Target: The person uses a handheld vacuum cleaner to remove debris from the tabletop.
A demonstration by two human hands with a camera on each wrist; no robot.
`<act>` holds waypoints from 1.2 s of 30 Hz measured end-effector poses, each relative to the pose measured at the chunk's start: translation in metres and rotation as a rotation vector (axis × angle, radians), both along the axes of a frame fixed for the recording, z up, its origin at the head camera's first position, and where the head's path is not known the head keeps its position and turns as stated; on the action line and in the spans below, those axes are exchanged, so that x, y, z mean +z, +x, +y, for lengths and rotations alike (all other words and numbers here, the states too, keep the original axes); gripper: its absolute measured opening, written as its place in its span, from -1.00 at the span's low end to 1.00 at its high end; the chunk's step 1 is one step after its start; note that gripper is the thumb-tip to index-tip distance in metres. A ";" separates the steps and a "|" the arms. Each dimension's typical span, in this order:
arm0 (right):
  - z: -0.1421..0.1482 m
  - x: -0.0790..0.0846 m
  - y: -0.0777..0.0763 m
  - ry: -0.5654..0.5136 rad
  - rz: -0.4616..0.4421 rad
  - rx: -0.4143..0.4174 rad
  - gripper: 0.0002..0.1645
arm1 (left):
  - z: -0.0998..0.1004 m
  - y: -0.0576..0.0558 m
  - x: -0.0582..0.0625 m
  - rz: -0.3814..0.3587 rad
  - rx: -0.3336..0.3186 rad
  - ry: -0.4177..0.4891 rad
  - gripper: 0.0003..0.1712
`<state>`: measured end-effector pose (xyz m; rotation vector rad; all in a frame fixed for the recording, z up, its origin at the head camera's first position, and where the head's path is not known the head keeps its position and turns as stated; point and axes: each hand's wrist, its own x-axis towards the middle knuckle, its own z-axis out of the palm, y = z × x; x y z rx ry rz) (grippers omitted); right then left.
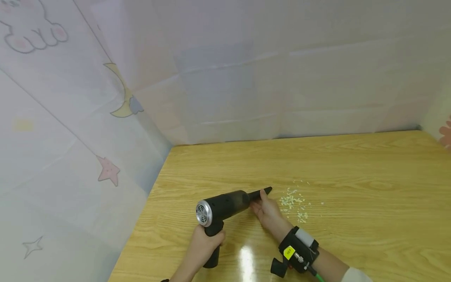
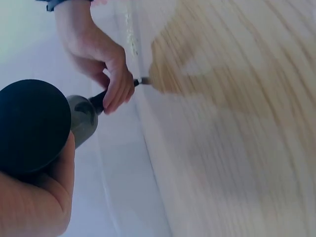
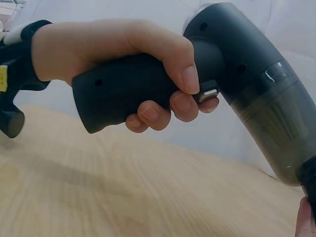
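Hands (image 1: 202, 243) (image 1: 268, 213) grip the vacuum (image 1: 227, 204) between them, left round handle (image 1: 212, 258), right pinching nozzle (image 1: 269, 190)

The vacuum (image 1: 222, 207) is black and pistol-shaped, with its handle (image 3: 118, 86) in the left hand (image 1: 204, 246) and a small silver button (image 3: 209, 95) by that hand's fingers. Its round silver grille (image 1: 202, 213) sits just above the left hand. A smoky, see-through cup (image 3: 279, 133) lies between the hands, and the slim tapered nozzle (image 1: 267, 190), held by the right hand (image 1: 269, 213), pokes out past it.
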<state>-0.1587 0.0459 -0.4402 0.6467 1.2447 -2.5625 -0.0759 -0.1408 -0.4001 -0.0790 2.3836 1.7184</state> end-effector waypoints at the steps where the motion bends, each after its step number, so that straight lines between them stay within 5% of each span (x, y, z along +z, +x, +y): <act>1: -0.001 0.000 0.003 -0.006 0.006 0.008 -0.28 | -0.003 0.001 0.000 -0.011 -0.006 -0.007 -0.67; 15: -0.019 0.000 0.048 -0.068 0.041 0.105 -0.27 | -0.051 0.032 0.003 -0.164 -0.055 0.066 -0.53; 23: -0.018 0.006 0.061 -0.073 0.027 0.165 -0.23 | -0.054 0.045 0.009 -0.176 -0.060 -0.020 -0.49; 36: -0.007 0.007 0.067 -0.019 -0.004 0.126 -0.26 | -0.046 0.046 0.008 -0.181 -0.080 -0.053 -0.49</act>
